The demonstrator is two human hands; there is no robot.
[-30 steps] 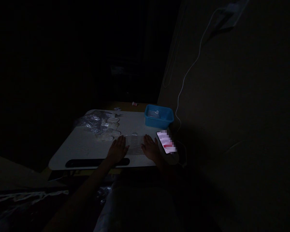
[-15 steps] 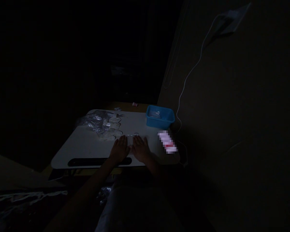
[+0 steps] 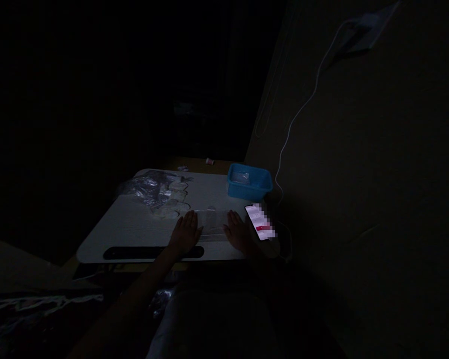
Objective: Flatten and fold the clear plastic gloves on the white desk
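- The left hand (image 3: pixel 187 233) lies palm down on the white table (image 3: pixel 134 229), fingers stretched out and released, gripping nothing.
- The right hand (image 3: pixel 237 233) lies flat in the same way at 3 o'clock from the left hand, fingers spread and not closed on anything.
- A flat piece of clear plastic (image 3: pixel 212 224) is spread on the table between the two hands. Each hand appears to rest on one of its ends, though the dim light hides the exact edges.
- A phone (image 3: pixel 260 223) with a lit screen lies just beside the right hand, at its 2 o'clock.
- A blue tub (image 3: pixel 250 182) stands at 1 o'clock from the clear plastic, near the far right corner of the table; something pale lies inside, too dark to make out.
- A heap of crumpled clear bags (image 3: pixel 153 192) lies at 10 o'clock from the left hand.
- A black strip (image 3: pixel 134 253) runs along the near edge of the table, at 7 o'clock from the left hand.
- A white cable (image 3: pixel 303 107) hangs down the wall at 12 o'clock from the tub.
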